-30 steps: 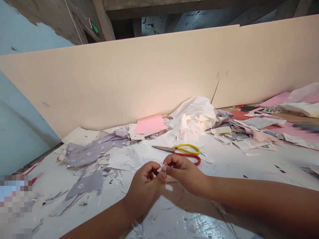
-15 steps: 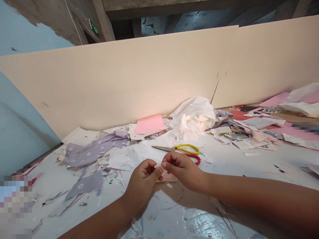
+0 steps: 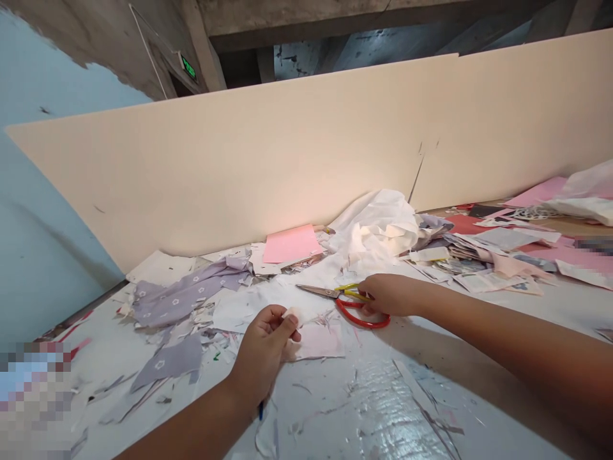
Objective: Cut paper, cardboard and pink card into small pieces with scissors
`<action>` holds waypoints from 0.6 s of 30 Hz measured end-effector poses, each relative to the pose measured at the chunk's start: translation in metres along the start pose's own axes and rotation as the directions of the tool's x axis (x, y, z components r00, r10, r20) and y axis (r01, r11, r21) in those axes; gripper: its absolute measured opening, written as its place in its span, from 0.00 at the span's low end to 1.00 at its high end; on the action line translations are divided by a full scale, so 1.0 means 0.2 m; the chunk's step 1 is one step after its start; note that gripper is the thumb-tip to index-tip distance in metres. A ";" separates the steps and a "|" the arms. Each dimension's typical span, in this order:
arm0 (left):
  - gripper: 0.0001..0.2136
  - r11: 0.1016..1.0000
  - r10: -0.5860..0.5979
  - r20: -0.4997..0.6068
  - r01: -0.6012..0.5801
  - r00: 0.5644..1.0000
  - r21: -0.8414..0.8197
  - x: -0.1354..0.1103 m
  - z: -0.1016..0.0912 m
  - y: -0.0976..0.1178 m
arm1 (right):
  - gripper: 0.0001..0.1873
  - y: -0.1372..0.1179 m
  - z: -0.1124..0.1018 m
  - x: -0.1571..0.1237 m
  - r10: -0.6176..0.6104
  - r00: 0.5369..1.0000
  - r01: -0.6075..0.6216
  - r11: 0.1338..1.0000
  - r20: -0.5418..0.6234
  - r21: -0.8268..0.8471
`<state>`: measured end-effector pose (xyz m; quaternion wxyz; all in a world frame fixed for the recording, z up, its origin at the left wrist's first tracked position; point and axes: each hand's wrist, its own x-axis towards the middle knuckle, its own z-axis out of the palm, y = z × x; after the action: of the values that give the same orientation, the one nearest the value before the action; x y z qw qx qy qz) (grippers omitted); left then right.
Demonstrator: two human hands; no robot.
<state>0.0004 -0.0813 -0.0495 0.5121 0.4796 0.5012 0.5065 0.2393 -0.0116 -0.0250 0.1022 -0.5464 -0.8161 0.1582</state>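
Observation:
My left hand (image 3: 268, 335) is closed in a pinch, with a small pale scrap (image 3: 292, 312) between thumb and index finger. Whether the scrap is paper or cloth I cannot tell. Just right of these fingers a pale pink rectangular piece (image 3: 322, 342) lies flat on the table. My right hand (image 3: 390, 295) is closed around the yellow handle of the scissors (image 3: 345, 295), partly hiding it. The red handle loop shows below the fingers. The scissors' blades are together and point left, above a white sheet.
Lavender flowered fabric (image 3: 191, 292) and many offcuts spread on the left. A pink sheet (image 3: 293, 244) and crumpled white cloth (image 3: 378, 223) rest against the cream board (image 3: 268, 166). Stacked scraps (image 3: 498, 259) lie at the right. Thin trimmings litter the table (image 3: 330, 409).
My right hand has left the scrap, moved right and taken hold of the scissors, turning their handles slightly. My left hand still pinches the scrap, and more of the pale pink piece shows.

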 end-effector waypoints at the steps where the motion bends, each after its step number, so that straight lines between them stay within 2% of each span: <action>1: 0.12 1.000 -0.005 -0.006 0.005 1.000 -0.001 0.00 0.00 0.00 | 0.10 0.01 0.00 0.00 -0.037 0.999 0.037 0.999 0.015 0.019; 3: 0.12 1.000 -0.011 -0.033 0.011 0.999 0.003 0.01 -0.02 0.00 | 0.10 0.03 0.00 0.00 -0.100 0.995 0.099 0.994 0.017 0.048; 6: 0.12 0.999 0.021 -0.091 -0.018 0.996 0.030 0.02 -0.04 0.00 | 0.08 0.02 0.00 0.00 -0.134 0.989 0.139 0.987 -0.067 0.082; 7: 0.12 0.999 0.038 -0.114 -0.034 0.993 0.040 0.02 -0.05 0.01 | 0.07 0.01 0.00 -0.01 -0.123 0.988 0.135 0.982 -0.097 0.129; 9: 0.12 0.998 0.056 -0.152 -0.049 0.987 0.048 0.03 -0.06 0.01 | 0.05 -0.03 -0.01 -0.02 -0.093 0.989 0.127 0.936 -0.118 0.327; 10: 0.12 0.998 0.057 -0.166 -0.050 0.984 0.046 0.04 -0.07 0.01 | 0.06 -0.06 -0.01 -0.03 -0.083 0.992 0.119 0.876 -0.098 0.468; 13: 0.13 0.998 0.049 -0.162 -0.041 0.986 0.052 0.03 -0.06 0.02 | 0.14 -0.14 0.00 -0.06 -0.159 0.987 0.104 0.598 -0.010 0.794; 16: 0.12 0.994 0.040 -0.087 -0.031 0.995 0.109 0.00 -0.04 0.03 | 0.15 -0.23 0.07 -0.09 -0.211 0.975 -0.001 0.311 0.070 0.950; 17: 0.12 0.992 0.032 -0.057 -0.024 0.998 0.126 -0.02 -0.03 0.03 | 0.14 -0.25 0.10 -0.10 -0.192 0.976 -0.053 0.260 0.106 0.964; 18: 0.12 0.990 0.023 -0.025 -0.020 0.999 0.137 -0.04 -0.01 0.04 | 0.12 -0.28 0.13 -0.12 -0.173 0.975 -0.091 0.248 0.136 0.965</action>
<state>-0.0025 -0.0884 -0.0424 0.4657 0.5122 0.5364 0.4827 0.1918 -0.0571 -0.0282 0.3311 -0.3264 -0.5670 0.6799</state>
